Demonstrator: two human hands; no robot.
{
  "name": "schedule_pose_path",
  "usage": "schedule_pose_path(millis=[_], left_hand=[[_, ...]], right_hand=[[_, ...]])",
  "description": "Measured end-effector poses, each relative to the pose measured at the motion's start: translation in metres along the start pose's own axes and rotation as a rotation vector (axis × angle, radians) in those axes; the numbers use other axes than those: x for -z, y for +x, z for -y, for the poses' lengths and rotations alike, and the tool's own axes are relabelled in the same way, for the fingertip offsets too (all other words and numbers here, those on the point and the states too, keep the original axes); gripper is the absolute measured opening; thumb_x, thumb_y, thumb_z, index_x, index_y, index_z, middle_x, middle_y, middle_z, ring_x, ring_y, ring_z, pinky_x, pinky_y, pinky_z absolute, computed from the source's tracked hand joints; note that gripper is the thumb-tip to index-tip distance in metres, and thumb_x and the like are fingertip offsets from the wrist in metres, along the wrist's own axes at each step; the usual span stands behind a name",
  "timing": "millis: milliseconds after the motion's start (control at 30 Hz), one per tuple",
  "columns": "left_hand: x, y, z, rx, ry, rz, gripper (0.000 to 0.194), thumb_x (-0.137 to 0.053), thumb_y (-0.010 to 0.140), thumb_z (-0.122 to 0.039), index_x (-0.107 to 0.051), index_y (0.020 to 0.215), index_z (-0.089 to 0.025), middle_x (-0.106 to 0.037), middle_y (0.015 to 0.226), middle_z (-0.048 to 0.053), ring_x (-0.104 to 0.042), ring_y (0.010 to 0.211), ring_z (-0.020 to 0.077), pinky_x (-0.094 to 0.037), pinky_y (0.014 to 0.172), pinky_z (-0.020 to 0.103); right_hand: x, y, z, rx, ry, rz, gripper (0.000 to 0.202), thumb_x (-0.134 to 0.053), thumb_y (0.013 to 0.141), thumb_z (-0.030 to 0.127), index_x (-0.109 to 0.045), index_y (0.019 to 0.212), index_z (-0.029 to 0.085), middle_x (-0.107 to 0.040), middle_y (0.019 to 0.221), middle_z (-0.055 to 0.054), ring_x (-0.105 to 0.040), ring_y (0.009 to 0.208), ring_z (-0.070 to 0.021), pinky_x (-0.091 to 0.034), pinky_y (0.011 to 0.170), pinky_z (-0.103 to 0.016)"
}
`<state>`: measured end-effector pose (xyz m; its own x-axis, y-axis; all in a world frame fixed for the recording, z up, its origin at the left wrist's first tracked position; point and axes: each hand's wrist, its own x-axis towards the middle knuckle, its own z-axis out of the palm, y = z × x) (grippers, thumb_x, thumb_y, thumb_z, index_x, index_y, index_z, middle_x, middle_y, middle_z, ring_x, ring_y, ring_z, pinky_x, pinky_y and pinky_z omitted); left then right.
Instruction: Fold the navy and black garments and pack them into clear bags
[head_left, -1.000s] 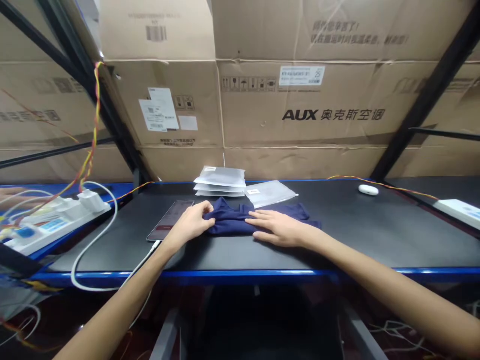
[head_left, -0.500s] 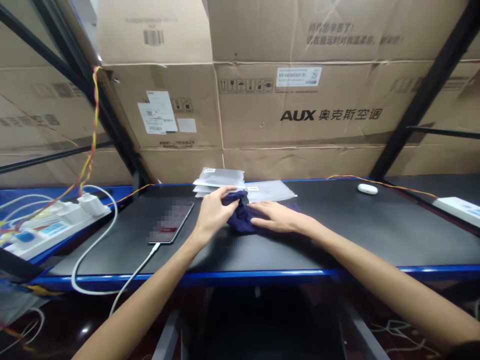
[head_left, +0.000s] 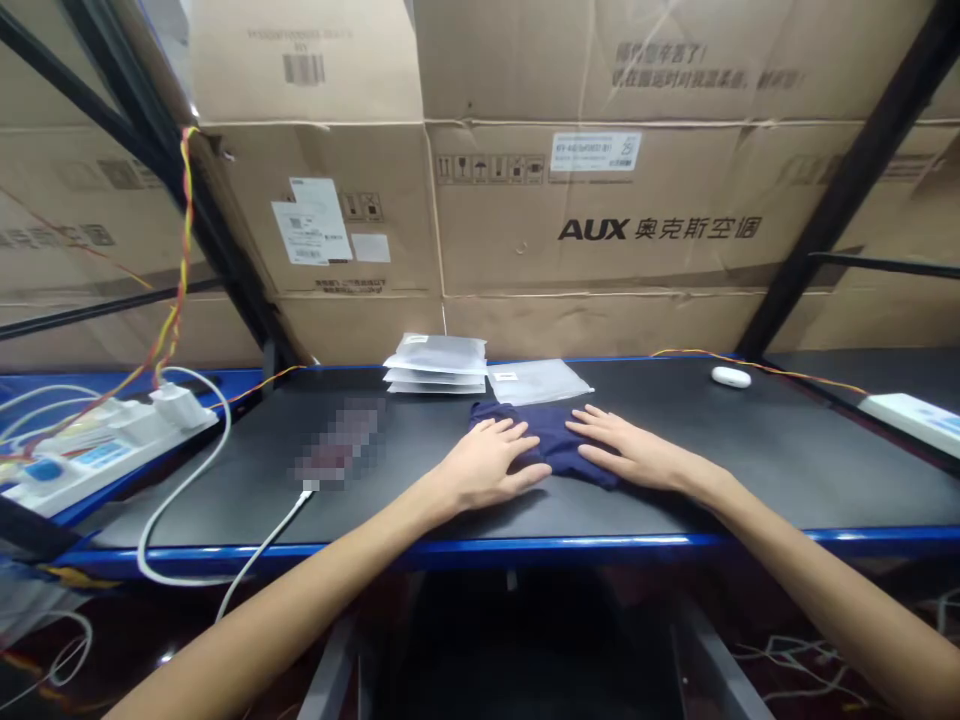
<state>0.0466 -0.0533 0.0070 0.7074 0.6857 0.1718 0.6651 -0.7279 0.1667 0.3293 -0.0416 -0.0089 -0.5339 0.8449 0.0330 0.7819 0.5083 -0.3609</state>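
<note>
A dark blue cloth (head_left: pixel 553 432) lies spread out on the black tabletop (head_left: pixel 697 510), with some wrinkles. My left hand (head_left: pixel 491 465) rests on its left part, fingers spread. On its right part lies my right hand (head_left: pixel 630 450), also with fingers apart and palm down. Both hands cover portions of the cloth. Behind it are a stack of several frosted plastic packets (head_left: pixel 436 362) and, to the right of the stack, a single flat frosted packet (head_left: pixel 541 382).
A phone (head_left: pixel 341 440), partly pixelated, lies at left on a white cable (head_left: pixel 262 548). White power strips stand at far left (head_left: pixel 112 455) and far right (head_left: pixel 915 422). A small white case (head_left: pixel 731 377) sits back right. Cardboard boxes (head_left: pixel 510 250) line the back.
The bunched cloth is now flatter and spread further right. My left hand has let go of its pinched fold, moved right and opened onto it. My right hand has shifted slightly right.
</note>
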Motion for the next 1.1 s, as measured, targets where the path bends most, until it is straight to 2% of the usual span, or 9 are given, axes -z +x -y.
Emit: schedule_pose_path(millis=[133, 267, 333, 433, 567, 767, 933, 1033, 1100], left_hand=[[0.018, -0.010, 0.008, 0.020, -0.190, -0.099, 0.049, -0.033, 0.103, -0.050, -0.061, 0.132, -0.024, -0.058, 0.142, 0.005, -0.050, 0.135, 0.0228, -0.034, 0.116, 0.037], [0.035, -0.024, 0.029, 0.396, -0.115, -0.330, 0.049, -0.042, 0.095, -0.059, -0.069, 0.109, -0.022, -0.074, 0.110, 0.007, -0.067, 0.104, 0.0251, -0.050, 0.093, 0.034], [0.039, -0.033, 0.039, 0.585, -0.033, -0.246, 0.056, -0.044, 0.089, -0.070, -0.070, 0.088, -0.021, -0.075, 0.088, 0.008, -0.069, 0.085, 0.0278, -0.051, 0.079, 0.035], [0.039, -0.042, 0.046, 0.685, 0.007, -0.068, 0.060, -0.044, 0.083, -0.076, -0.062, 0.064, -0.022, -0.068, 0.065, 0.007, -0.067, 0.067, 0.0281, -0.048, 0.066, 0.034], [0.035, -0.046, 0.047, 0.644, -0.009, -0.068, 0.045, -0.054, 0.081, -0.063, -0.056, 0.063, -0.022, -0.068, 0.067, 0.005, -0.065, 0.066, 0.0255, -0.042, 0.061, 0.030], [0.046, -0.041, 0.048, 0.651, -0.074, -0.215, 0.023, -0.060, 0.081, -0.045, -0.059, 0.089, -0.024, -0.070, 0.079, 0.002, -0.067, 0.074, 0.0245, -0.044, 0.064, 0.030], [0.039, -0.021, 0.011, 0.582, -0.102, -0.416, 0.039, -0.062, 0.085, -0.048, -0.058, 0.117, -0.026, -0.073, 0.097, 0.004, -0.070, 0.087, 0.0272, -0.051, 0.076, 0.035], [0.017, -0.006, -0.015, 0.312, -0.086, -0.405, 0.039, -0.059, 0.090, -0.042, -0.058, 0.126, -0.027, -0.067, 0.123, 0.006, -0.064, 0.110, 0.0258, -0.051, 0.093, 0.036], [0.000, 0.000, -0.024, 0.098, -0.072, -0.298, 0.035, -0.060, 0.089, -0.038, -0.064, 0.122, -0.025, -0.059, 0.137, 0.008, -0.056, 0.125, 0.0274, -0.045, 0.106, 0.039]], right_hand=[[-0.002, 0.004, 0.002, 0.014, -0.006, 0.018, 0.069, -0.032, 0.097, 0.066, -0.040, 0.152, 0.024, -0.025, 0.162, -0.005, -0.011, 0.151, -0.0304, -0.012, 0.123, -0.052], [-0.001, 0.007, 0.006, 0.030, -0.018, 0.024, 0.068, -0.031, 0.098, 0.065, -0.040, 0.152, 0.024, -0.026, 0.162, -0.005, -0.011, 0.151, -0.0308, -0.012, 0.123, -0.053], [-0.002, 0.011, 0.011, 0.043, -0.019, 0.024, 0.067, -0.032, 0.098, 0.064, -0.040, 0.151, 0.024, -0.026, 0.162, -0.005, -0.011, 0.151, -0.0311, -0.013, 0.123, -0.054], [-0.005, 0.018, 0.021, 0.063, -0.007, 0.029, 0.068, -0.034, 0.098, 0.064, -0.041, 0.151, 0.023, -0.028, 0.161, -0.006, -0.012, 0.151, -0.0319, -0.014, 0.123, -0.054], [-0.007, 0.022, 0.029, 0.084, 0.012, 0.040, 0.068, -0.032, 0.098, 0.064, -0.041, 0.151, 0.022, -0.026, 0.162, -0.005, -0.012, 0.151, -0.0298, -0.014, 0.124, -0.051], [-0.001, 0.004, 0.011, 0.005, 0.119, -0.049, 0.068, -0.034, 0.098, 0.065, -0.036, 0.153, 0.025, -0.025, 0.162, -0.003, -0.021, 0.149, -0.0290, -0.017, 0.124, -0.048], [-0.004, -0.017, -0.006, -0.034, 0.058, -0.051, 0.067, -0.035, 0.097, 0.066, -0.043, 0.150, 0.025, -0.035, 0.158, -0.005, -0.023, 0.149, -0.0304, -0.017, 0.123, -0.053], [-0.007, -0.022, -0.008, -0.035, 0.032, -0.065, 0.067, -0.036, 0.097, 0.065, -0.043, 0.150, 0.025, -0.035, 0.158, -0.005, -0.023, 0.149, -0.0299, -0.017, 0.123, -0.053], [-0.008, -0.022, -0.007, -0.035, 0.022, -0.074, 0.067, -0.036, 0.097, 0.065, -0.044, 0.150, 0.025, -0.035, 0.158, -0.006, -0.024, 0.149, -0.0294, -0.018, 0.123, -0.052]])
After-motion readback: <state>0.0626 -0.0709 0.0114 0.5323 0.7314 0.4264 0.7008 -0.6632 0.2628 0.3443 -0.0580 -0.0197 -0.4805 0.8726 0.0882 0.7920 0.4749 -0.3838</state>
